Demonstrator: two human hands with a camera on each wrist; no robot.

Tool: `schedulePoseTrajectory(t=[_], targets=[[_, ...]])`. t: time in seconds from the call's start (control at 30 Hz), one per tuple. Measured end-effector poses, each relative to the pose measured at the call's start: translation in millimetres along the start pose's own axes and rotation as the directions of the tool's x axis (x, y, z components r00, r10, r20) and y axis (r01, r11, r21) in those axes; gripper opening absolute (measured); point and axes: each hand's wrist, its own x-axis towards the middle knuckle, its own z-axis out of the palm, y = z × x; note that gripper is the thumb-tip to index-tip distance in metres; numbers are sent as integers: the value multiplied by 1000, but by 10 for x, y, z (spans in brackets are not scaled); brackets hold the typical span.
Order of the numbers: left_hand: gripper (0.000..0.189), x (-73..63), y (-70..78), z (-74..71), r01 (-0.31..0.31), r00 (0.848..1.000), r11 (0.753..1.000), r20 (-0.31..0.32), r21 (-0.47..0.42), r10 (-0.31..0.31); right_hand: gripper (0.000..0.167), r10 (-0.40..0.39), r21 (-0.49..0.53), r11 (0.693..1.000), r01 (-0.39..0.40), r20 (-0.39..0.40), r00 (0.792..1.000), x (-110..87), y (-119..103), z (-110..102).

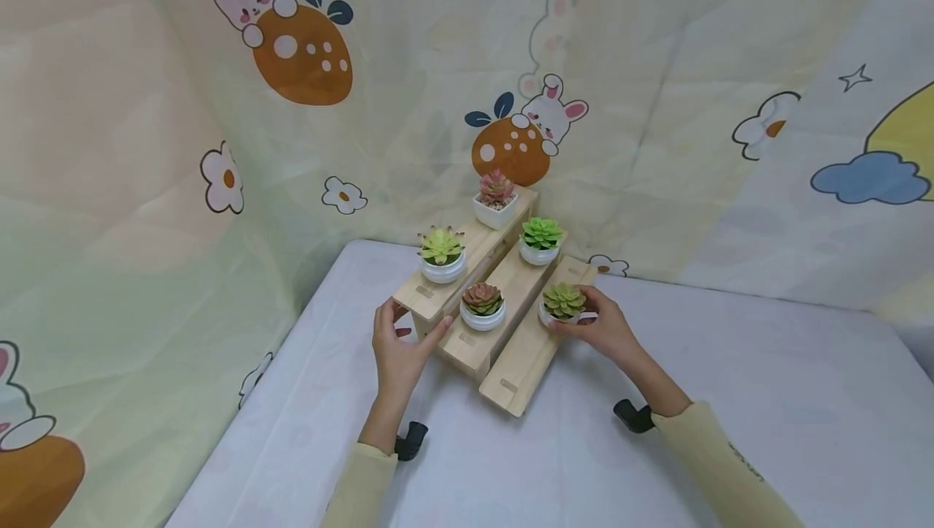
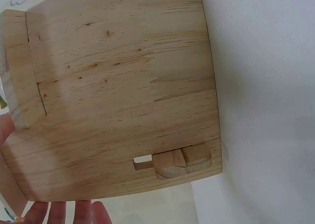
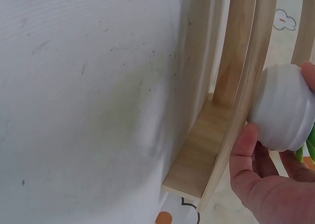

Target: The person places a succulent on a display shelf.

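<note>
A three-step wooden plant stand (image 1: 511, 378) sits at an angle on the table. My left hand (image 1: 397, 362) grips its near side, thumb by the middle step and fingers at the rear edge of the side panel (image 2: 123, 96). With my right hand (image 1: 609, 333) I hold a small green succulent (image 1: 564, 299) in a white pot (image 3: 280, 108) on the lowest step, fingertips around the pot. The middle step bears a reddish-brown succulent (image 1: 482, 301) and a bright green succulent (image 1: 541, 233). On the top step are a yellow-green succulent (image 1: 441, 246) and a pink succulent (image 1: 496, 187) in a square pot.
A white cloth covers the table (image 1: 730, 398). Behind and to the left hangs a pale curtain (image 1: 409, 49) printed with rabbits and flowers, close to the stand's far end. Black wrist mounts (image 1: 412, 440) show beside both sleeves.
</note>
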Motion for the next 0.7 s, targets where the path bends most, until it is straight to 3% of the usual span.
schedulePoseTrajectory(t=[0.5,0.6,0.7], targets=[[74,17,-1,31,-2,999,1000,41,-6,2,70,11,-28,1000,-11,-2,1000,-84,50,-18],[74,44,-34,-51,-6,997,1000,72,-5,6,75,19,7,1000,-19,46,999,-98,33,-59],[73,98,-84,-221,-37,993,999,110,-10,38,78,0,42,999,-3,81,997,-108,0,-169]])
